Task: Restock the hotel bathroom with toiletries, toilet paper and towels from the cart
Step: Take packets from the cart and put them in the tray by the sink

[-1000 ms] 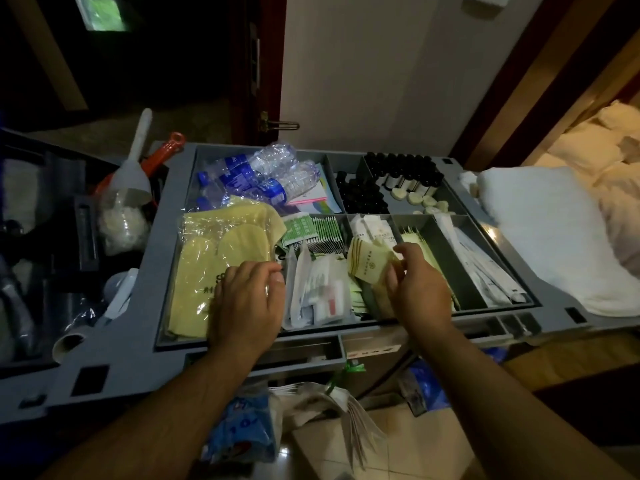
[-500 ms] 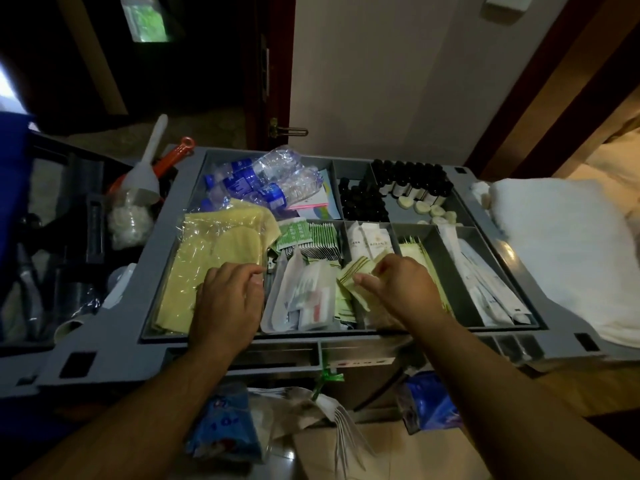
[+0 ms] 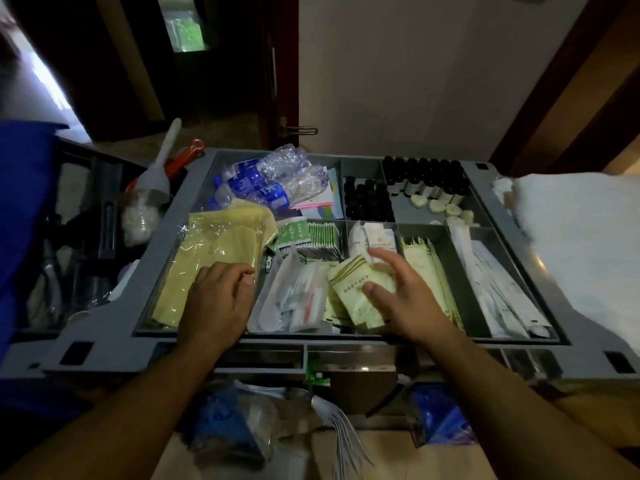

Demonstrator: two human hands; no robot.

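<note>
We are working bare-armed: both forearms are showing uncovered from the wrists back as far as the view is reaching, on the near side of the cart (image 3: 104,344). Our left hand (image 3: 216,299) and right hand (image 3: 403,299) are going bare as well, each thumb showing a short, plain nail.

Head view, close, looking forward-down onto cart tray (image 3: 104,344).

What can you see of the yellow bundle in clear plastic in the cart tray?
The yellow bundle is soft-looking pale yellow material under creased clear film. It lies flat, filling the left compartment of the tray, far corner rumpled beside the water bottles. The left hand rests on its near right edge.
</note>
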